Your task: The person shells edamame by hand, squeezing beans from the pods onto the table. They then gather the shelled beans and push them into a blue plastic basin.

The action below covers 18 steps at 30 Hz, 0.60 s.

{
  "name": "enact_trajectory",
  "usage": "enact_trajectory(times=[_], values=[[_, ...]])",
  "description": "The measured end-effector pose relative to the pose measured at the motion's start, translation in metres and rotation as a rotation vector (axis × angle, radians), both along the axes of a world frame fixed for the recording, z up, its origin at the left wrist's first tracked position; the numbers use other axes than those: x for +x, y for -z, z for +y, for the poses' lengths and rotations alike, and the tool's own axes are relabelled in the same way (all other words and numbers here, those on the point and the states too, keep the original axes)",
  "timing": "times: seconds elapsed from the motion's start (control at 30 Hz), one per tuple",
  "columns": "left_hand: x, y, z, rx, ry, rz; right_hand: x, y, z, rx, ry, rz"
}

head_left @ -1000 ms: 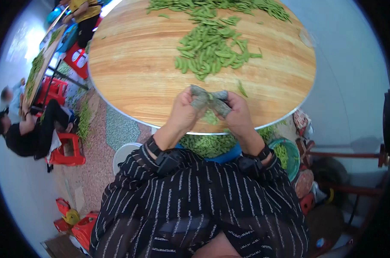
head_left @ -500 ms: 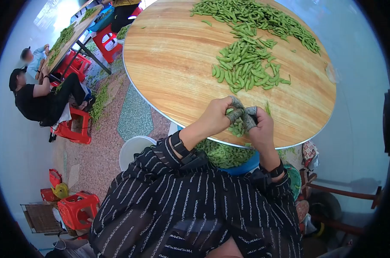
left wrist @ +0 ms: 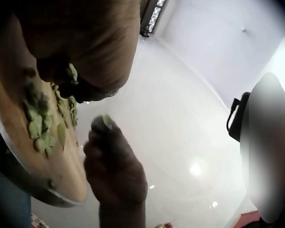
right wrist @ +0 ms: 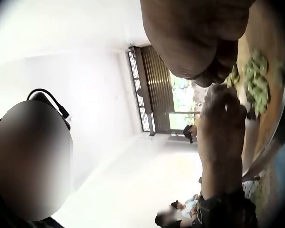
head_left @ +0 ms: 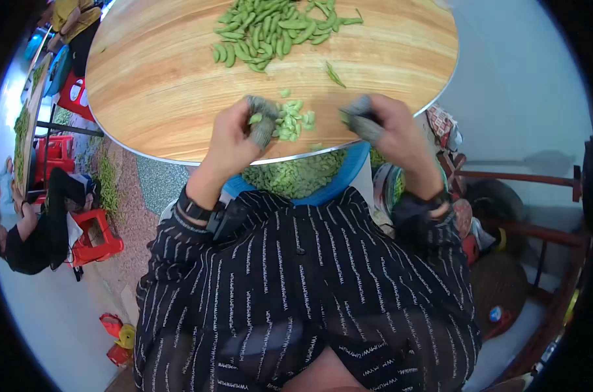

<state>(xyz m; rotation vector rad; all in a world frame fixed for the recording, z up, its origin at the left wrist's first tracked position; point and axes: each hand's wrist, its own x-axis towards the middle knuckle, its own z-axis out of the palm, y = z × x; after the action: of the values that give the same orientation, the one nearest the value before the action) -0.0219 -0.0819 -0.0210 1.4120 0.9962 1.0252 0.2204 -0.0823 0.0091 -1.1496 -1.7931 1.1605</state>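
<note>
My left hand [head_left: 234, 134] is over the near edge of the round wooden table [head_left: 159, 72], grey wraps on its thumb and forefinger. Between those fingers it pinches a pale green bean [head_left: 256, 118]. To the right, my right hand [head_left: 398, 127], wrapped the same way, pinches a small green pod piece [head_left: 343, 115] at its fingertips. The two hands are apart. Between them lies a little heap of shelled green beans [head_left: 288, 123], right beside the left fingers. Farther back is a pile of green soybean pods [head_left: 267, 32]. One thin pod [head_left: 334, 75] lies alone.
Under the table's near edge stands a blue basin [head_left: 356, 171] full of shelled beans. A green tub [head_left: 391, 186] is on its right. At left a person in black [head_left: 38, 228] sits on a red stool [head_left: 99, 240] by another table [head_left: 32, 124] bearing pods.
My hands were together over one pod and have parted, left hand to the left, right hand to the right. The heap of shelled beans now shows between them. The head view has shifted.
</note>
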Motion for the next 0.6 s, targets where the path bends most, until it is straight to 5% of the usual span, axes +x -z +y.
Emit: enact_trajectory(times=[0.1, 0.17, 0.23, 0.3, 0.43, 0.6], values=[[-0.007, -0.002, -0.024, 0.117, 0.055, 0.214, 0.063, -0.006, -0.023, -0.027, -0.019, -0.369], [-0.008, 0.009, -0.035, 0.552, 0.215, 0.383, 0.086, 0.015, -0.037, 0.026, 0.043, -1.028], [-0.01, 0.017, -0.041, 0.401, 0.259, 0.4, 0.082, 0.043, -0.046, 0.016, -0.004, -0.937], [-0.013, 0.031, -0.046, 0.868, 0.312, 0.536, 0.065, 0.07, -0.052, 0.025, -0.07, -0.735], [-0.02, 0.056, -0.053, 0.689, 0.558, 0.747, 0.018, 0.12, -0.042, 0.159, -0.113, -0.834], [-0.023, 0.094, -0.047, 0.616, 0.467, 0.906, -0.014, 0.166, -0.023, 0.042, -0.363, -1.155]])
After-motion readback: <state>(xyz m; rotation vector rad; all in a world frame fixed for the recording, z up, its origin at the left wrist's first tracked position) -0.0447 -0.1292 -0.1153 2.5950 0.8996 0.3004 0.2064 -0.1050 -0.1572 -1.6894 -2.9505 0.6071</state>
